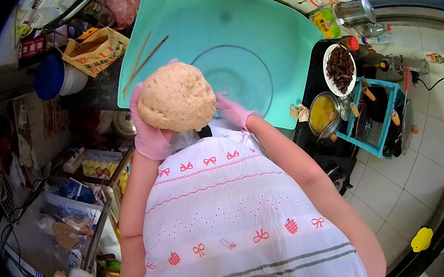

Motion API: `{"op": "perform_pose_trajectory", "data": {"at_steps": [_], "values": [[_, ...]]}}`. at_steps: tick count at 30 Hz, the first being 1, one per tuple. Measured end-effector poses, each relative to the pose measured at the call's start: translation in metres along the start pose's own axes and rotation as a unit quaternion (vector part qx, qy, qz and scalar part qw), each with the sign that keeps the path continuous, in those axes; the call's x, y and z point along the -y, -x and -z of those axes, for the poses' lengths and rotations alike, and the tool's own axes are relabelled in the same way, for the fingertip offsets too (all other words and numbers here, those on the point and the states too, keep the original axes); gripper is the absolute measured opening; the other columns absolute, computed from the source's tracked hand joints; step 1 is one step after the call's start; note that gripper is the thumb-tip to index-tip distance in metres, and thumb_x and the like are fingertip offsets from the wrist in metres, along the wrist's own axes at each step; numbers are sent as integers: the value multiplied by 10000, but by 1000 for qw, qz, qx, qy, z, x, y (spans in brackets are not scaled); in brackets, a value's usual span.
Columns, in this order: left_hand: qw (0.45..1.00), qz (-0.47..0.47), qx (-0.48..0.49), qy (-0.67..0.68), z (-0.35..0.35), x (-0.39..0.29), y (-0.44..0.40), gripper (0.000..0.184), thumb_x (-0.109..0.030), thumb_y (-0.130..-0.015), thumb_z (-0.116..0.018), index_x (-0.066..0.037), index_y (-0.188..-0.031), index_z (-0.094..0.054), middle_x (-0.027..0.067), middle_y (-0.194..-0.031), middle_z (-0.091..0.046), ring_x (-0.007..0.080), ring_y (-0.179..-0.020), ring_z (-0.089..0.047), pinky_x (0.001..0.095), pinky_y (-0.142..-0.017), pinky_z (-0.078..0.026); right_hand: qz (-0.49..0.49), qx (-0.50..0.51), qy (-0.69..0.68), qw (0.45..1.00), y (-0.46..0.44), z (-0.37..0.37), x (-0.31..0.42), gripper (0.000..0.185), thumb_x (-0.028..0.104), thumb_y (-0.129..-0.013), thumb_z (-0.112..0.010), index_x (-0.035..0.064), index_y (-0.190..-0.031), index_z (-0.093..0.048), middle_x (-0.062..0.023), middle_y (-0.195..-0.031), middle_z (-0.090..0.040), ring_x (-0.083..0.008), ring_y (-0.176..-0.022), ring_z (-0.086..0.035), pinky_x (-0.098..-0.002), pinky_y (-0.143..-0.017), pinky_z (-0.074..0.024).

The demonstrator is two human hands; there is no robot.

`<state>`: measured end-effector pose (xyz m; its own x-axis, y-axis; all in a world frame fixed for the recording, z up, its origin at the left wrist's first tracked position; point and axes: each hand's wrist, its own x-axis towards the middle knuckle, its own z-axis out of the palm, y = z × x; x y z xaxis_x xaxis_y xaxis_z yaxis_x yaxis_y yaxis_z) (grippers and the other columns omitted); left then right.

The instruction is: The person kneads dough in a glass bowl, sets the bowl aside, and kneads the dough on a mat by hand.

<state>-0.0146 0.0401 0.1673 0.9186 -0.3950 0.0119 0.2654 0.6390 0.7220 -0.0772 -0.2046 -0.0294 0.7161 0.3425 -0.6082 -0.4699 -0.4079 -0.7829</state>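
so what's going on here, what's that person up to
A person in pink gloves and a white patterned apron is holding up a big lump of what looks like dough, with the left hand around its side. The right hand is by the lump's other side; whether it touches is hard to tell. Beside the lump, a clear bowl sits on the green mat, and two thin sticks lie at the mat's left.
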Motion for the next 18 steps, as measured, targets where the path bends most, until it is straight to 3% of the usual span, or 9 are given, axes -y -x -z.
{"op": "perform_pose_trajectory", "data": {"at_steps": [2,5,7,9,10,11,13,15,18], "values": [[993,-2,-40,-111,7,6,4,584,-381,-972,-428,-128,-1464,-242,143,-1518,-287,279,-1344,-392,451,-1073,-386,-13,71,-239,968,-6,-6,-15,723,-27,-796,-467,-8,-1474,-215,-211,-1448,-399,-289,-1311,-441,-365,-1093,-337],[975,-103,-12,-194,10,11,8,641,-254,-934,-569,-248,-1453,-193,201,-1504,-280,328,-1337,-391,471,-1060,-399,48,-81,-560,823,29,19,79,599,16,-833,-485,-41,-1411,-338,-191,-1329,-525,-249,-1233,-515,-348,-1033,-392],[978,-88,-18,-187,-4,0,8,708,-206,-906,-632,-272,-1444,-176,231,-1500,-263,351,-1340,-377,487,-1056,-398,157,-178,-497,835,55,36,149,522,69,-849,-517,-37,-1351,-419,-179,-1243,-579,-241,-1201,-537,-356,-1012,-413],[975,-99,-4,-196,-3,1,9,770,-180,-877,-675,-279,-1443,-161,245,-1500,-250,364,-1342,-367,495,-1054,-397,243,-237,-316,886,92,47,215,479,119,-882,-517,-36,-1330,-447,-191,-1256,-571,-287,-1201,-538,-373,-1026,-405],[965,-142,21,-220,10,9,10,806,-170,-861,-694,-287,-1444,-151,247,-1500,-247,368,-1341,-367,495,-1051,-400,341,-256,-142,893,99,48,233,461,139,-893,-512,-32,-1318,-461,-193,-1250,-574,-304,-1201,-536,-379,-1029,-403],[951,-184,47,-244,17,14,10,841,-159,-845,-714,-295,-1446,-141,249,-1501,-244,373,-1340,-366,494,-1049,-402,425,-266,37,864,104,48,245,445,158,-904,-507,-29,-1307,-476,-194,-1244,-578,-322,-1201,-534,-385,-1032,-401],[992,-84,-30,-85,10,10,8,679,-272,-879,-589,-218,-1441,-213,205,-1481,-303,334,-1332,-389,479,-1056,-398,475,-228,248,813,105,36,249,414,177,-920,-492,-17,-1286,-504,-194,-1240,-582,-341,-1205,-529,-394,-1032,-402],[991,19,-104,77,-3,3,0,606,-385,-913,-464,-140,-1437,-285,161,-1461,-361,295,-1324,-411,463,-1064,-394,436,-154,314,829,96,15,244,384,176,-932,-472,-1,-1268,-531,-193,-1242,-585,-344,-1213,-524,-399,-1027,-406],[949,116,-171,240,-8,-1,-6,672,-520,-947,-330,-64,-1440,-341,120,-1451,-405,260,-1316,-433,456,-1069,-391,421,-110,89,896,84,71,227,340,178,-945,-445,10,-1206,-585,-171,-1197,-622,-305,-1157,-576,-400,-995,-436]]}}
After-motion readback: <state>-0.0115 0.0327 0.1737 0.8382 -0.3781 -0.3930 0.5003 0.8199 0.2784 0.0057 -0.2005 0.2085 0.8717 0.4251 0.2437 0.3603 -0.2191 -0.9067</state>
